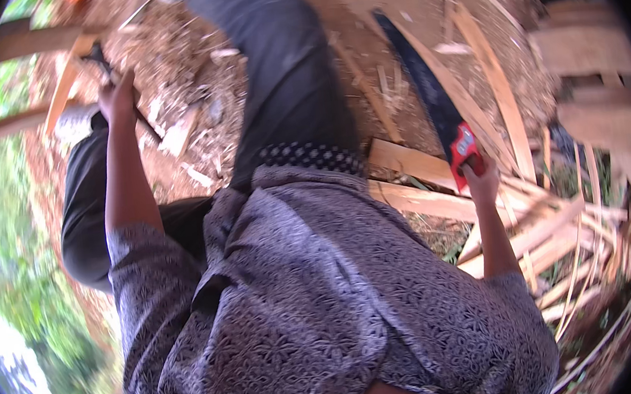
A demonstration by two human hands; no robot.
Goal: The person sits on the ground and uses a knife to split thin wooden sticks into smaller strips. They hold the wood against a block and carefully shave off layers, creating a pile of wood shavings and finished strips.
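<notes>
My left hand (117,97) is closed round the handle of a hammer (96,60). Its dark head points up and away, and the handle's end comes out below my fist toward the wood chips. Beside the hammer leans a narrow light board (66,88). On the right, my right hand (482,178) grips the red handle of a handsaw (426,84). The long dark blade stretches away from me over the ground, with its tip at the far end. Light wooden strips lie close along the blade.
Split boards and thin offcuts (555,238) are piled at the lower right. Stacked planks (582,50) stand at the far right. Wood shavings (166,67) cover the brown ground. A wooden rail (35,43) crosses at the upper left, with green plants (42,276) below it.
</notes>
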